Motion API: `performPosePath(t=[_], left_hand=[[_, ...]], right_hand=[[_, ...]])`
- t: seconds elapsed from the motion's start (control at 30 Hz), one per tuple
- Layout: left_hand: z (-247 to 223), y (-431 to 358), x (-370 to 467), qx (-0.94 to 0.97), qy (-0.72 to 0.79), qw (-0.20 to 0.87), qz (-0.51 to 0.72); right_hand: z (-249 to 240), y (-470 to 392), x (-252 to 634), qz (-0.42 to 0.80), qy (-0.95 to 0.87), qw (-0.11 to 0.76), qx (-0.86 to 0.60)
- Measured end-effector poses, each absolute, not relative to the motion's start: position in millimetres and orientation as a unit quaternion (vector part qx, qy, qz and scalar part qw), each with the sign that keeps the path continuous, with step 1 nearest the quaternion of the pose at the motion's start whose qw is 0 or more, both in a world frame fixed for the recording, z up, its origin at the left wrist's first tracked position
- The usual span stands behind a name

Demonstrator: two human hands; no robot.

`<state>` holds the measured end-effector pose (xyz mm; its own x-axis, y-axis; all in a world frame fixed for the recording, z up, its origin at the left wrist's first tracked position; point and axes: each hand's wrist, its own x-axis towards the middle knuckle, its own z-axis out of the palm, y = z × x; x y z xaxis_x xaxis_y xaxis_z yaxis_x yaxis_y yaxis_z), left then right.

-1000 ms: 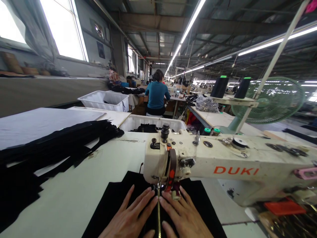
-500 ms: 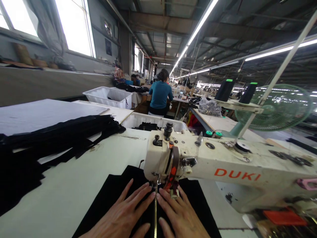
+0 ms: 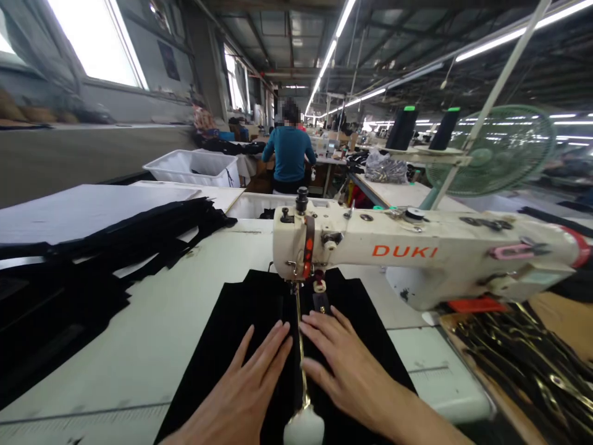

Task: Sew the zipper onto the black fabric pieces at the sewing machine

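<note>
Garment factory floor, sewing machine (image 3: 417,253), thread cones (image 3: 402,128), rows of worktables, strip lights

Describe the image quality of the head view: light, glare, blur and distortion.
Head view: the windows upper left are blown out white, and the ceiling light strips glare. Wide-angle distortion bends the table edges and ceiling lines. The white object at the bottom edge is blurred; the left hand, right hand and black fabric are evenly lit, with the fabric showing little detail.

The needle is hidden behind the sewing machine (image 3: 417,253); the co-worker's (image 3: 289,151) head is blurred.
</note>
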<state>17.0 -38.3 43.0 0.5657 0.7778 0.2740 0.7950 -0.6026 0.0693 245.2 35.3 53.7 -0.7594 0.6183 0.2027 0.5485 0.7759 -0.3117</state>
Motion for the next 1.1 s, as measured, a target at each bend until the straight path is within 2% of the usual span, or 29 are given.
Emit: performPosePath(t=[0.13,0.33,0.5,0.7,0.8,0.9,1.1], left_hand=[[33,-77,14,-0.876,-0.441,0.038,-0.191],[30,-75,-11,-0.821,-0.529,-0.102,-0.191],[32,-76,-9,-0.825,-0.508,-0.147,-0.197],[42,-79,-9,-0.753,-0.585,-0.221,-0.205],[37,-77,-8,-0.766,-0.573,-0.198,-0.213],[29,-76,-5,-0.818,-0.519,-0.131,-0.212],[23,-82,14,-0.877,-0.437,-0.001,-0.2]], right_hand=[[36,3,257,0.114,-0.945,0.167,-0.257],[27,-3,253,0.122,-0.941,0.179,-0.26],[42,-2,257,0.103,-0.947,0.216,-0.215],[76,23,266,0.107,-0.94,0.226,-0.231],[65,13,253,0.069,-0.96,0.191,-0.19],[43,-9,242,0.058,-0.957,0.207,-0.195],[35,-32,246,0.173,-0.9,0.279,-0.288]])
